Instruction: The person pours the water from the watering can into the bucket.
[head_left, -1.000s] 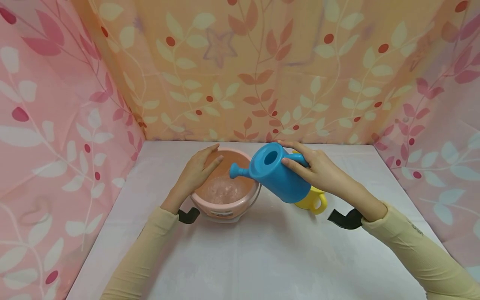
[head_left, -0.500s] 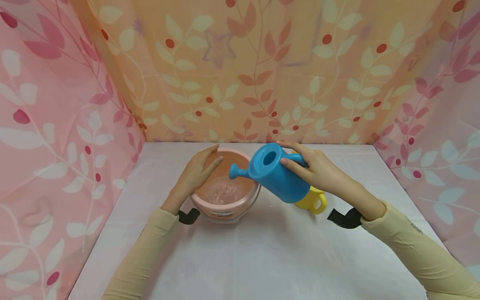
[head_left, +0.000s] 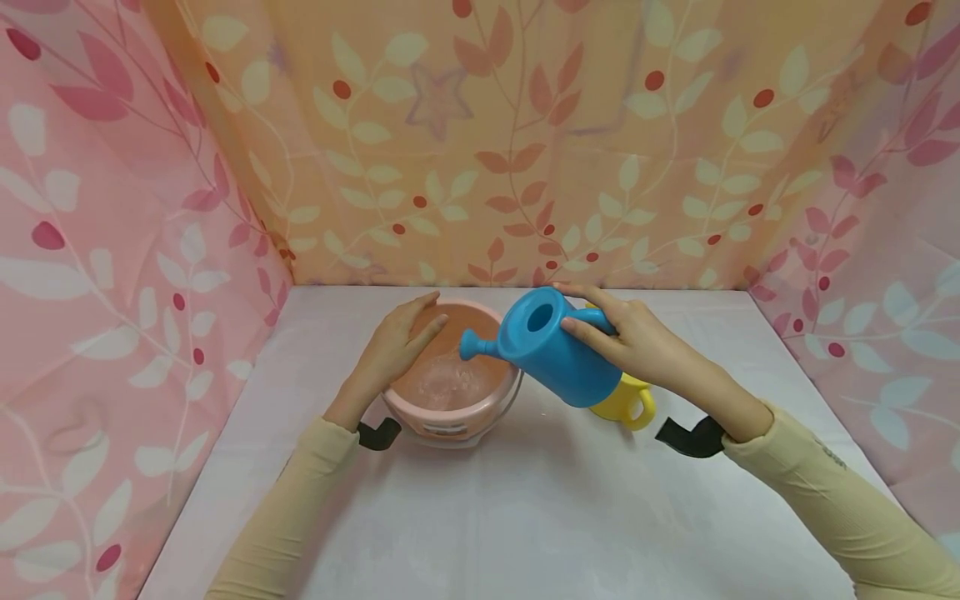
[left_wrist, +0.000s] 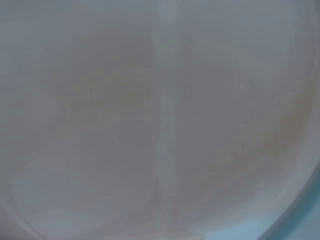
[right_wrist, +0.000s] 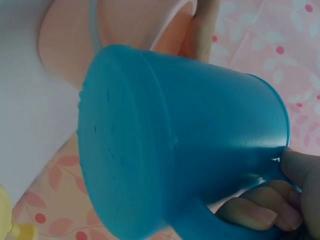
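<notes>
In the head view, my right hand (head_left: 626, 333) grips the handle of a blue watering can (head_left: 566, 358), thumb near its top rim. The can tilts left, its spout over a pink bucket (head_left: 442, 414). Rippled water (head_left: 448, 385) lies in the bucket. My left hand (head_left: 390, 346) rests at the bucket's left rim, fingers fairly straight, thumb over the inside. In the right wrist view, droplets cling to the base of the watering can (right_wrist: 200, 115), and fingers (right_wrist: 250, 212) curl round its handle. The left wrist view shows only a blurred pale surface.
A yellow cup-like thing with a handle (head_left: 637, 408) stands behind the watering can, partly hidden. A white cloth (head_left: 510, 517) covers the table. Patterned curtains (head_left: 517, 150) enclose the back and both sides. The bucket's handle (head_left: 513, 396) hangs at its right side.
Both hands and the tilted watering can hold nearly the same place. The water in the bucket ripples differently from frame to frame.
</notes>
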